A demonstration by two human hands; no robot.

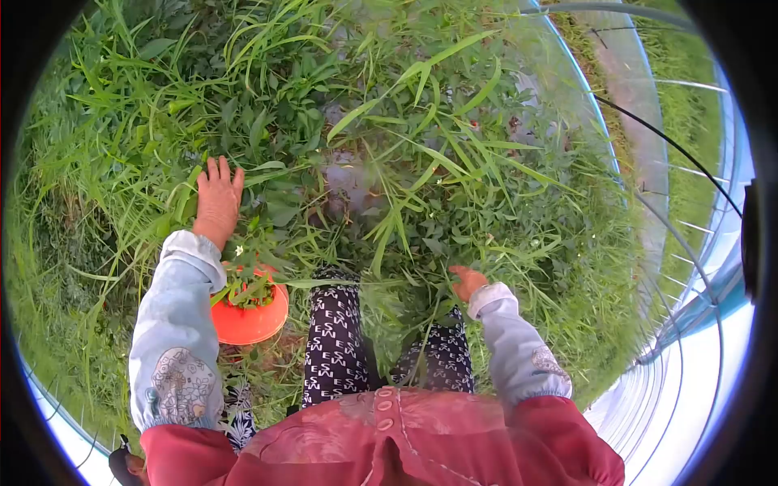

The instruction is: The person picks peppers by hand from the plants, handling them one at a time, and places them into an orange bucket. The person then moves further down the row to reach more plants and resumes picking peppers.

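My left hand (pixel 217 198) reaches into the leafy plants (pixel 279 182) on the left, palm down, its fingers stretched out and slightly apart. Nothing shows in its grasp. Just below its wrist stands an orange-red bucket (pixel 258 326) holding small red and green pieces, which look like peppers, with some leaves. On the right, my right hand (pixel 468 283) is low among the stems and long grass blades, close in front of my knee. Leaves partly cover its fingers, and I cannot tell if they grip anything.
Tall grass (pixel 421 73) grows thickly among the plants. Patches of dark, shiny ground sheet (pixel 348 182) show between them. A clear plastic wall with curved hoops (pixel 673 146) runs along the right. My legs in patterned trousers (pixel 332 340) are below the plants.
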